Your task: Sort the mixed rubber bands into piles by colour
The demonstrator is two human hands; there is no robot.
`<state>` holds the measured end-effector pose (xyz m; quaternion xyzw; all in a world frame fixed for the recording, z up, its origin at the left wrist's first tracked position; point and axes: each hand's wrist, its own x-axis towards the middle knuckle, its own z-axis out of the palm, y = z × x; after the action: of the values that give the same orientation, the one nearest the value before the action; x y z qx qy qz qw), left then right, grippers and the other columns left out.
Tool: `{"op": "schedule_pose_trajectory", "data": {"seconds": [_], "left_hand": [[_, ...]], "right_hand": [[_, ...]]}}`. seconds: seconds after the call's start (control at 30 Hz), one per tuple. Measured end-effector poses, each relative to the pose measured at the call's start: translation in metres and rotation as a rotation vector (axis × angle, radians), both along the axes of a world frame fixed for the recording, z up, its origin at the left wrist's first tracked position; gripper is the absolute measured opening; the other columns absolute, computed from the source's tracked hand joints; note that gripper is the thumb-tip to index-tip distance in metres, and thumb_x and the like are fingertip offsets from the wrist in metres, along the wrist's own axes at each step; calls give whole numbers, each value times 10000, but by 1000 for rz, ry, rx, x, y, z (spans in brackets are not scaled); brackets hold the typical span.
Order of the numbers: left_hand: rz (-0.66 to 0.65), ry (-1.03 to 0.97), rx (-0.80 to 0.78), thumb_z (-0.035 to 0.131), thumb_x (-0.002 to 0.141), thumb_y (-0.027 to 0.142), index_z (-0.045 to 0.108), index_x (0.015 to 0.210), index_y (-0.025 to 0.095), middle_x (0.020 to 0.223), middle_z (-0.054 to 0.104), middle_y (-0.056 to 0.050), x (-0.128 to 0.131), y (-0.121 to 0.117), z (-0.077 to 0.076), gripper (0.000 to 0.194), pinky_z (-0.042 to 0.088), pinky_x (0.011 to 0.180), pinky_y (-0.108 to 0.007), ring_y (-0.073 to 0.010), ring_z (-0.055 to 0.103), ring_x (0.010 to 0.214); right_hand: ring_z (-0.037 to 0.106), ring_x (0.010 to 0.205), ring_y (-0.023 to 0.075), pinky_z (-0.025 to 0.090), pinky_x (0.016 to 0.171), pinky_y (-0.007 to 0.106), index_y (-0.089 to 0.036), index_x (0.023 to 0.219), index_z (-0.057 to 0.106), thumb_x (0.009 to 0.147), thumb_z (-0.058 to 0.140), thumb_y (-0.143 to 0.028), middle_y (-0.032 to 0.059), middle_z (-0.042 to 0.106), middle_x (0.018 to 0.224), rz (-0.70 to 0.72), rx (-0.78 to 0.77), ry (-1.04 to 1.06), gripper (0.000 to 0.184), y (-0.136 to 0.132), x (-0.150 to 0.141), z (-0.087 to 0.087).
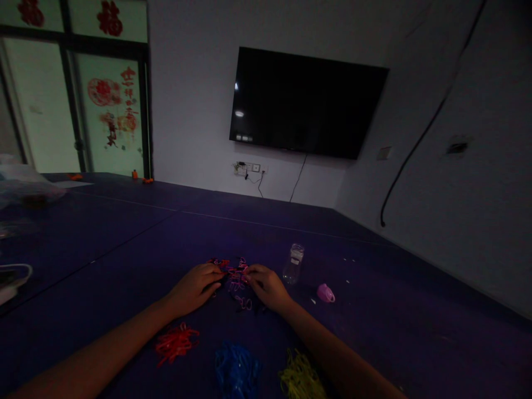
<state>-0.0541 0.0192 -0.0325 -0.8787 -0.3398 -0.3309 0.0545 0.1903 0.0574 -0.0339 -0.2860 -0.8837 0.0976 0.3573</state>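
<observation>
Both left hand (198, 285) and right hand (269, 287) at the tangled band pile (237, 281), each grip too dim to tell

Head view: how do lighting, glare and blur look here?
Head view: dim overall, the glass door brightest; head view: small reflections glare on the television, toward its left; head view: the plastic bag at the left edge looks smeared; head view: dark bits within the pink tangle blend into the purple surface.

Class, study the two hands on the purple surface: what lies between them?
In the head view, a loose tangle of thin loops, pink and red among them, lies between the left hand and the right hand.
</observation>
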Motion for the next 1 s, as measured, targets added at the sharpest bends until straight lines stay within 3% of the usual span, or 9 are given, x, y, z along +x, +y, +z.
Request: {"op": "schedule_pose_trajectory", "data": {"seconds": [0.23,0.47,1.0], "left_hand": [[12,-42,34,433,878,155,659,906,162,809,640,-63,-1,3,-3,228,478,713,-315,-172,583,785],[16,-41,48,471,858,140,665,870,170,785,638,-48,-1,3,-3,197,471,691,-290,-161,583,764],[18,-60,93,510,826,100,662,923,171,844,672,-52,-4,7,-10,194,486,711,-294,-157,605,784]], "right_hand": [[623,717,137,467,640,234,-196,728,664,842,512,-249,40,665,814,-53,59,28,197,0,0,-3],[600,695,140,438,657,246,-189,698,653,843,510,-241,29,654,709,-17,125,-134,210,-1,1,1],[612,801,141,461,715,253,-177,764,658,877,470,-194,52,663,866,25,211,-146,220,0,-1,0]]}}
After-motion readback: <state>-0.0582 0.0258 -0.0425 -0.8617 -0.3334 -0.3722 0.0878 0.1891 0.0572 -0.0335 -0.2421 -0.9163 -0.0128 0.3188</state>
